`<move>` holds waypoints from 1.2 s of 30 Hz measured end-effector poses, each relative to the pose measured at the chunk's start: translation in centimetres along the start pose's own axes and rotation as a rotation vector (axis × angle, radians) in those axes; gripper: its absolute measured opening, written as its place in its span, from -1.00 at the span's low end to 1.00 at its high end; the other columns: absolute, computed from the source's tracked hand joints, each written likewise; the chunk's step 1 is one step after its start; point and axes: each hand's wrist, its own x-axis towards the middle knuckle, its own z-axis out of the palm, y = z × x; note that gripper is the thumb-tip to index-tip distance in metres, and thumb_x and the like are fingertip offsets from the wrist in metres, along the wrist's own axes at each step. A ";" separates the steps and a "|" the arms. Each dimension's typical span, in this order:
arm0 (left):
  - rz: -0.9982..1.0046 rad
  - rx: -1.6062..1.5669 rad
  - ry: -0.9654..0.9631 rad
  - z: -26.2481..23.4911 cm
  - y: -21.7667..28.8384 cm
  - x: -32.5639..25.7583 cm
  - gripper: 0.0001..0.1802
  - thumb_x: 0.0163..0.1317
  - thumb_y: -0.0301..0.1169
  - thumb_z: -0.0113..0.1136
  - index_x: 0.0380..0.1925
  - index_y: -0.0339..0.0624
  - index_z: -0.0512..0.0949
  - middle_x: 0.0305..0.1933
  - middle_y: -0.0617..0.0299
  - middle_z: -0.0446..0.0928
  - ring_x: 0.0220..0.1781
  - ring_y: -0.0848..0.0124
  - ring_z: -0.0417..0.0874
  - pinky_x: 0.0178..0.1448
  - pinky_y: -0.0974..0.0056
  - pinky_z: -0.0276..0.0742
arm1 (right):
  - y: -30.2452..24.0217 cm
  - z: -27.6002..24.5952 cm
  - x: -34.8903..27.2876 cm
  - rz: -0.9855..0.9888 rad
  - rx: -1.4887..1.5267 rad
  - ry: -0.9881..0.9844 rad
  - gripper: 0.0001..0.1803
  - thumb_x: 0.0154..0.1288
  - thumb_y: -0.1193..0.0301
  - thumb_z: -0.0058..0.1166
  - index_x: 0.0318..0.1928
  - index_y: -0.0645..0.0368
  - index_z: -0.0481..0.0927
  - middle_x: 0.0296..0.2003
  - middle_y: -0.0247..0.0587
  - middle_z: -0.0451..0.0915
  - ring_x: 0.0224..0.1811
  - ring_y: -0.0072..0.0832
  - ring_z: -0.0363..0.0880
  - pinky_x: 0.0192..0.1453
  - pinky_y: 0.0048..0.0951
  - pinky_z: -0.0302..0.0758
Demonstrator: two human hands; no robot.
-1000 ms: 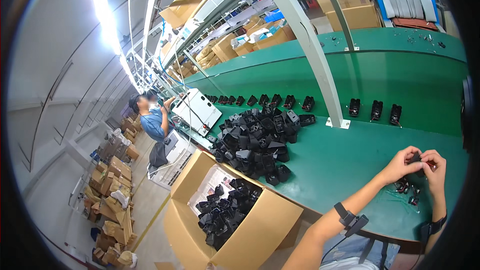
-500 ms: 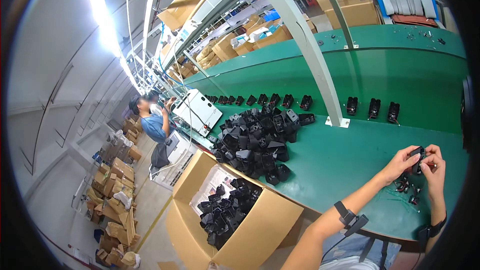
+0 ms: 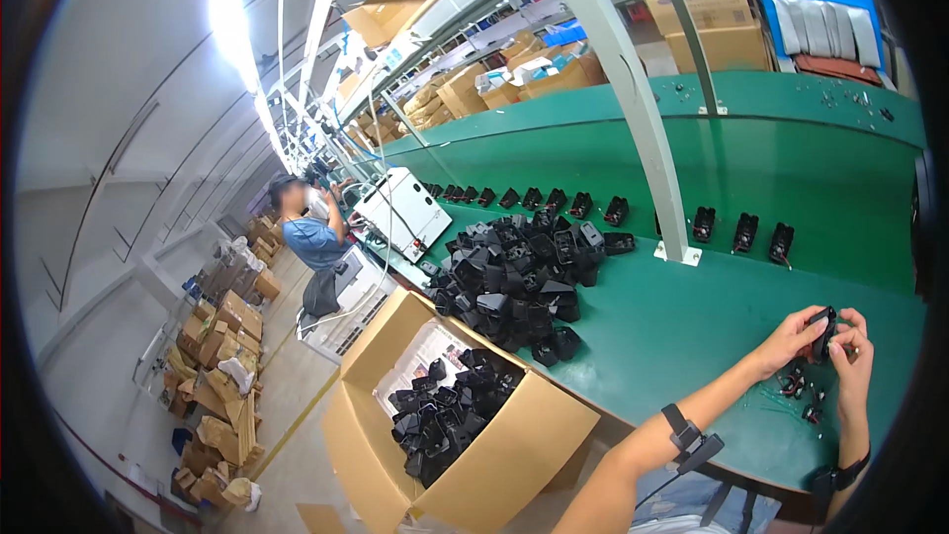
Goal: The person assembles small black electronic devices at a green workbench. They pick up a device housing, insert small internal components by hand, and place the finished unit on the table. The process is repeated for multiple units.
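Note:
At the right of the bench, my left hand (image 3: 794,338) grips a small black plastic housing (image 3: 821,336), its thumb laid along the piece. The fingers of my right hand (image 3: 854,348) are pinched at the housing's near side; whether they hold a small part there is too fine to tell. Beneath both hands lies a little heap of wired parts (image 3: 809,396) with red and black leads, among thin green strands. Beyond them several black housings (image 3: 744,232) stand in a spaced row along the back of the green bench (image 3: 643,336).
A big pile of black housings (image 3: 514,277) covers the bench's middle. An open cardboard box (image 3: 524,445) of more black pieces stands before it. A grey post (image 3: 633,109) rises from the bench. Farther left are a white machine (image 3: 403,213) and a person in blue (image 3: 314,237).
The view has tilted slightly, so the bench and its contents sit a bit lower and farther right. Both hands stay together at the housing, its position between the fingers slightly altered.

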 end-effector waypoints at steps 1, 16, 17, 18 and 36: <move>0.024 0.008 -0.005 0.0 -0.1 0.2 -0.50 0.45 -0.07 0.13 0.21 -0.17 0.40 -0.14 0.37 0.59 -0.31 0.66 0.53 -0.29 0.50 0.48 | 0.5 -0.5 0.2 -0.029 -0.036 -0.024 -0.81 0.18 0.32 0.27 -0.38 0.14 0.56 0.24 -0.16 0.36 0.14 -0.42 0.37 0.26 -0.31 0.31; 0.053 0.029 0.021 1.2 0.4 0.0 -0.52 0.48 -0.10 0.09 0.22 -0.16 0.41 -0.11 0.38 0.56 -0.27 0.68 0.51 -0.30 0.52 0.46 | 1.2 -0.2 0.3 -0.188 -0.038 -0.116 -0.75 0.12 0.32 0.25 -0.35 0.29 0.63 0.37 0.16 0.31 0.36 -0.05 0.38 0.44 -0.04 0.23; 0.058 0.022 0.034 1.2 0.6 0.0 -0.54 0.48 -0.11 0.09 0.21 -0.17 0.41 -0.09 0.37 0.57 -0.26 0.68 0.52 -0.28 0.52 0.46 | 0.6 -0.2 0.2 -0.180 -0.029 -0.133 -0.72 0.09 0.30 0.26 -0.33 0.31 0.64 0.38 0.19 0.30 0.37 0.00 0.37 0.46 -0.01 0.21; 0.086 0.021 0.036 0.8 0.2 0.1 -0.54 0.48 -0.13 0.09 0.21 -0.18 0.42 -0.07 0.37 0.57 -0.24 0.68 0.52 -0.25 0.52 0.47 | 0.4 -0.1 0.1 -0.223 -0.066 -0.138 -0.71 0.08 0.29 0.26 -0.31 0.30 0.66 0.39 0.21 0.29 0.36 0.01 0.38 0.45 0.00 0.22; 0.118 -0.012 0.035 0.2 -1.4 0.7 -0.51 0.50 -0.17 0.07 0.28 -0.19 0.36 0.10 0.25 0.56 0.03 0.58 0.58 0.04 0.43 0.57 | -1.8 1.2 0.0 -0.277 -0.243 -0.051 -0.65 -0.12 0.34 0.29 -0.27 0.28 0.66 0.33 0.21 0.39 0.22 -0.03 0.53 0.29 -0.04 0.42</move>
